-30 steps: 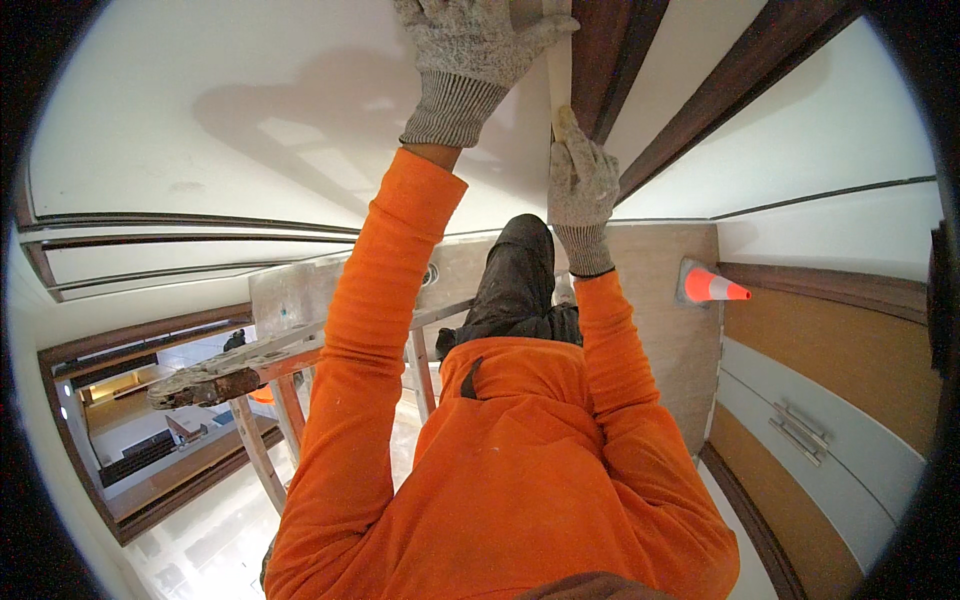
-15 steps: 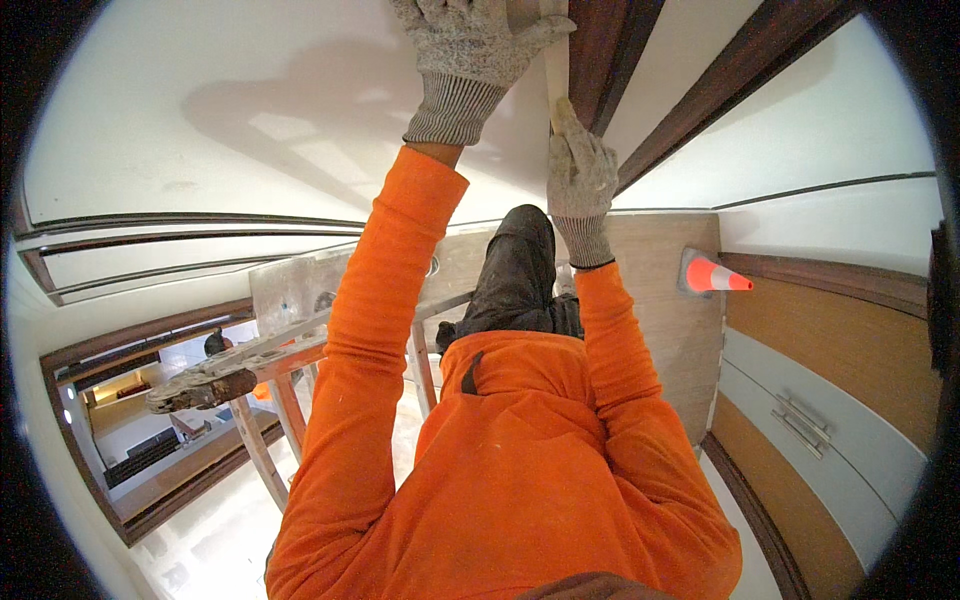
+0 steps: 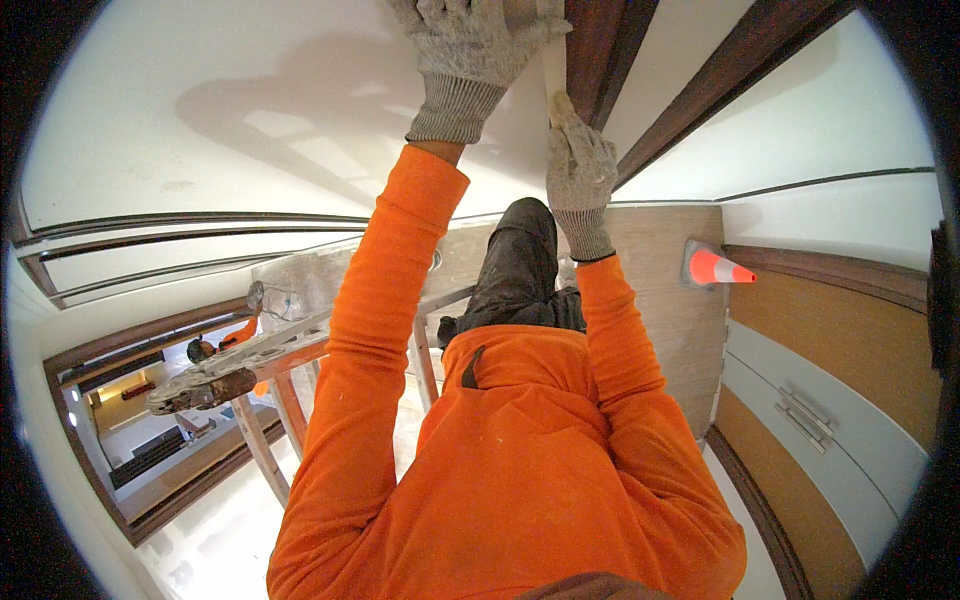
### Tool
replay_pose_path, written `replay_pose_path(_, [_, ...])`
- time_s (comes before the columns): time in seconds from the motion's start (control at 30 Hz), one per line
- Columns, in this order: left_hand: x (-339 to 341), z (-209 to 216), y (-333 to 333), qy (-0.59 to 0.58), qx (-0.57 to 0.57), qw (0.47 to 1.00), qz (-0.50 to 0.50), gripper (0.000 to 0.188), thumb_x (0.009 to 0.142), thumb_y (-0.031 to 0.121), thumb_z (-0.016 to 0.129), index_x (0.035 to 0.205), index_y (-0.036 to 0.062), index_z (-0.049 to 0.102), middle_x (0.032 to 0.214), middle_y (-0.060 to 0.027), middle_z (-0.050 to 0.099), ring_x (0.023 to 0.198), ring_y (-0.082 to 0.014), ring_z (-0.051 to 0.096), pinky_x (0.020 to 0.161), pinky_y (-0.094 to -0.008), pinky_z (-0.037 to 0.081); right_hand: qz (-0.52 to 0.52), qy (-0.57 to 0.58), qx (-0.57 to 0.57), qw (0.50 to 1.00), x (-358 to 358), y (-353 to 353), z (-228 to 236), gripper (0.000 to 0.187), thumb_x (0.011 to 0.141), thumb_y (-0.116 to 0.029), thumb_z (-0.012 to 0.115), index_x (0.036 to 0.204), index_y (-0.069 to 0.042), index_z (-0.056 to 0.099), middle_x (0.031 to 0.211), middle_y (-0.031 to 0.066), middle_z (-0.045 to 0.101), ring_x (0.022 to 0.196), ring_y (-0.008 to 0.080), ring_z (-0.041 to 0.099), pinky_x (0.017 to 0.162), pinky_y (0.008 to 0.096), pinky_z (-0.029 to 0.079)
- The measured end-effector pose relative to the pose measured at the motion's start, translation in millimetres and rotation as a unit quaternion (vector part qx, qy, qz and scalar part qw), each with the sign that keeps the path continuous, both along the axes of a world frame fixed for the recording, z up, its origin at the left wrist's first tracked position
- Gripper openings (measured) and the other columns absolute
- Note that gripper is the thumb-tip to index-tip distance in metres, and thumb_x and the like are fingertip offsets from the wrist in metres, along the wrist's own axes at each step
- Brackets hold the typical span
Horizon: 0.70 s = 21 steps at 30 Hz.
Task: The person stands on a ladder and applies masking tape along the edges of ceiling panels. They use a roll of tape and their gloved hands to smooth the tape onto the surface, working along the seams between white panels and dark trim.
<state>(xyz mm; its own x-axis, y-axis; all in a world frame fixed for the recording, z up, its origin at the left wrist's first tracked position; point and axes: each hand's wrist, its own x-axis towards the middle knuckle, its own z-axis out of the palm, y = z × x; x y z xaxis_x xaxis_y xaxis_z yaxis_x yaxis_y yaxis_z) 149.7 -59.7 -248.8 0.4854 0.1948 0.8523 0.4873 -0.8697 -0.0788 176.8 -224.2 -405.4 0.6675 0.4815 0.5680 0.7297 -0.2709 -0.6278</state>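
Note:
My left hand (image 3: 465,45), in a grey speckled knit glove, lies with its fingers spread against the white wall (image 3: 300,120) at the top. Its thumb reaches right, across a narrow pale strip (image 3: 553,65); the upper fingertips are cut off by the frame's edge. Lower and to the right, my right hand (image 3: 582,165), gloved alike, is closed at the lower end of that strip, one digit pointing up along it. A dark brown wooden trim board (image 3: 600,50) runs close beside the strip.
A worn wooden ladder (image 3: 270,350) stands left of my legs. On the wooden board (image 3: 660,300) to the right sits an orange-and-white cone (image 3: 715,267), near a cabinet with metal handles (image 3: 805,415). At far left, another person's orange sleeve (image 3: 238,334) shows by an opening.
Both my hands keep nearly the same places, the right a touch higher in view. At far left the other person's orange arm and gloved hand have come up into sight beside the ladder.

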Motion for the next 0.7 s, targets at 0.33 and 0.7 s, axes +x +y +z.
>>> replay_pose_path(0.33, [1, -13, 1, -0.011, -0.007, 1.000, -0.004, 0.123, 0.074, 0.076, 0.069, 0.162, 0.0036, 0.023, 0.167, -0.0262, 0.023, 0.155, -0.0452, 0.019, 0.123, -0.0637, 0.009, -0.015, 0.015, -0.018, 1.000, -2, 0, -9, 0.034, 0.097, -0.023, 0.066, 0.128, -0.008, 0.070, 0.113, 0.0143, 0.074, 0.102, 0.0313, 0.069, 0.095, 0.0456, 0.048])
replay_pose_path(0.7, [1, -29, 6, -0.011, 0.003, 1.000, 0.004, 0.124, 0.074, 0.079, 0.068, 0.162, 0.0028, 0.025, 0.166, -0.0265, 0.024, 0.155, -0.0450, 0.019, 0.123, -0.0636, 0.010, -0.001, 0.007, -0.012, 1.000, -1, -2, -14, 0.039, 0.098, -0.024, 0.064, 0.135, -0.011, 0.067, 0.118, 0.0117, 0.074, 0.101, 0.0276, 0.070, 0.094, 0.0423, 0.048])
